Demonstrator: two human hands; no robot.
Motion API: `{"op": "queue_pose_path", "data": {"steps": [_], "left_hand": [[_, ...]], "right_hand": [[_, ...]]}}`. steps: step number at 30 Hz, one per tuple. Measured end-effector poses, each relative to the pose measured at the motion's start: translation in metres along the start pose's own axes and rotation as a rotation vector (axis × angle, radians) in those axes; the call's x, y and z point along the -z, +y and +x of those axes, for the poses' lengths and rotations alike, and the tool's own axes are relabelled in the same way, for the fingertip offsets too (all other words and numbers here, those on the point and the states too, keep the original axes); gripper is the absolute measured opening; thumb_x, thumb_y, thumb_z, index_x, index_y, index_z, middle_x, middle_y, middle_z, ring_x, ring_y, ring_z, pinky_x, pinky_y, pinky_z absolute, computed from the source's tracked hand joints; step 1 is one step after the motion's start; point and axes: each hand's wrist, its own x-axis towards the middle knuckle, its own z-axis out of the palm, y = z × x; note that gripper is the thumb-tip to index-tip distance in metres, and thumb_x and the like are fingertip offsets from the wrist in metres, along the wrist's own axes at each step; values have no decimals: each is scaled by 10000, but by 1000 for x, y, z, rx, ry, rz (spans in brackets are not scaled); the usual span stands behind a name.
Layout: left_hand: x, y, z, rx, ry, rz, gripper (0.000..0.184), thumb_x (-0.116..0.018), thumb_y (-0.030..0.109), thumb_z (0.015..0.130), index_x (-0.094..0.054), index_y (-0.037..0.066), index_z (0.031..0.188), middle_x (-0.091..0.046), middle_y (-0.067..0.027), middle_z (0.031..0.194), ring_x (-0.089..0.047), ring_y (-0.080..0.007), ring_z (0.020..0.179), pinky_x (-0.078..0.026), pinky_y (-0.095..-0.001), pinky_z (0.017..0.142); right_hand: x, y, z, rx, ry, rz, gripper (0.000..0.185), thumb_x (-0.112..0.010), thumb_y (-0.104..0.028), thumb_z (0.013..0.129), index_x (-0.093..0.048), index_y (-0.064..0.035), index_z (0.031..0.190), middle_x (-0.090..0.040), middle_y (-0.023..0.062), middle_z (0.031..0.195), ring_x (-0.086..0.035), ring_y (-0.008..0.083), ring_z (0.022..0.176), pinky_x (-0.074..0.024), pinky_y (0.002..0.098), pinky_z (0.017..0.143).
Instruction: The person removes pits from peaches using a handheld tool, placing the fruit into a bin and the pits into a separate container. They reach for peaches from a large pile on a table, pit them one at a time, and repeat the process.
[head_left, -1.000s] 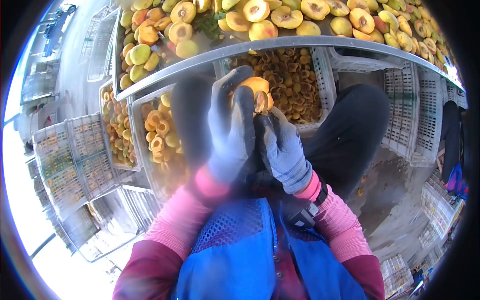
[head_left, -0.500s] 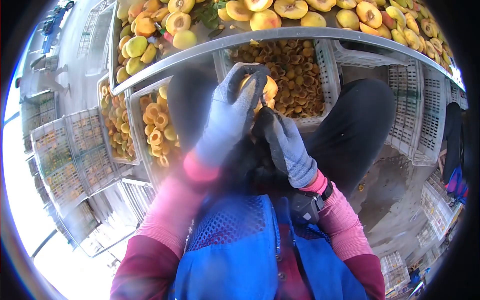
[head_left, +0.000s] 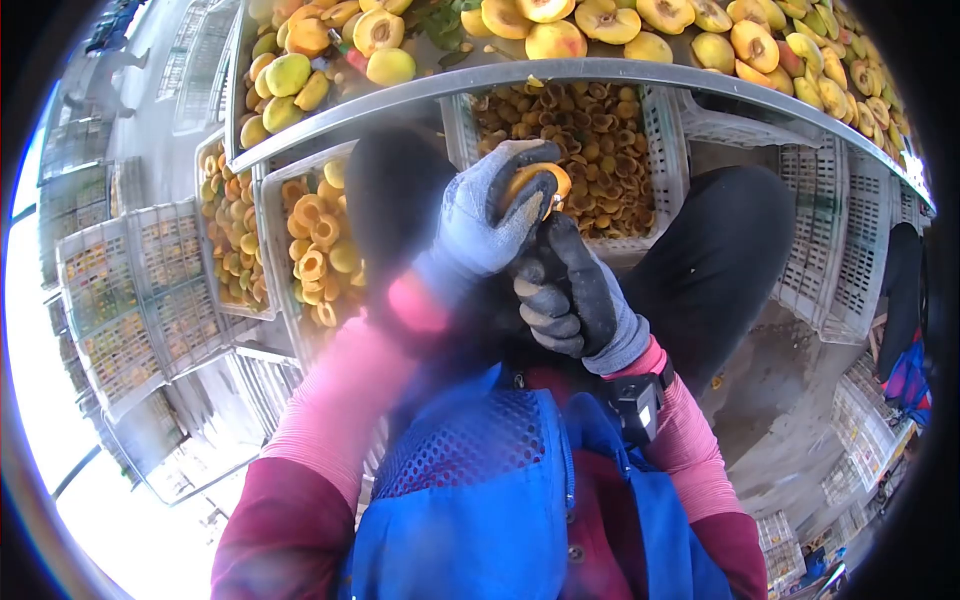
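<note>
One piece of orange-yellow fruit sits in the grip of the left hand, whose dark-coated glove fingers wrap around it, above the seated person's lap. The right hand is just beside and nearer, its lower fingers curled in and its upper fingers reaching up to the fruit's near side; from here I cannot tell whether it grips anything small. Both wrists lie between the knees, with a dark device strapped at the right one. Beyond the hands, a metal rim curves along the near edge of a table loaded with halved fruit, some showing brown hollows, with green leaves among them toward the left. Under that rim, a white crate holds a heap of small, browner fruit pieces. Over on the left stand two more crates side by side, the inner one with ring-like cut pieces and rounder fruit, the outer one with yellow and reddish fruit. Openwork crates stand on the right, near another person's dark-clothed leg.
</note>
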Motion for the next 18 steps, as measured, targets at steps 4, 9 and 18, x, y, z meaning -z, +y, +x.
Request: {"op": "queue_pose_path", "data": {"steps": [4, 9, 18], "left_hand": [[2, -8, -3, -40, -43, 25, 316, -553, 81, 825, -559, -24, 1124, -626, -115, 976, -594, -157, 870, -465, -274, 814], [-2, -15, -10, 219, -80, -406, 275, -571, 137, 865, -565, -19, 1090, -611, -74, 953, -572, -131, 874, -456, -263, 814], [3, -18, -18, 147, -163, -160, 268, -510, 121, 883, -560, 7, 1120, -589, -37, 890, -521, -58, 762, -449, -219, 709]], "right_hand": [[8, 2, 0, -63, -90, 156, 511, -385, -606, 904, -470, -111, 811, -329, -29, 517, -251, 57, 332, -193, 199, 271], [3, 6, -7, -7, 78, -113, 506, -395, -604, 902, -469, -111, 817, -326, -29, 523, -254, 57, 339, -198, 196, 282], [-1, 10, -8, 6, 232, -300, 427, -455, -577, 894, -480, -155, 835, -292, -66, 510, -266, 53, 363, -193, 210, 330]]}}
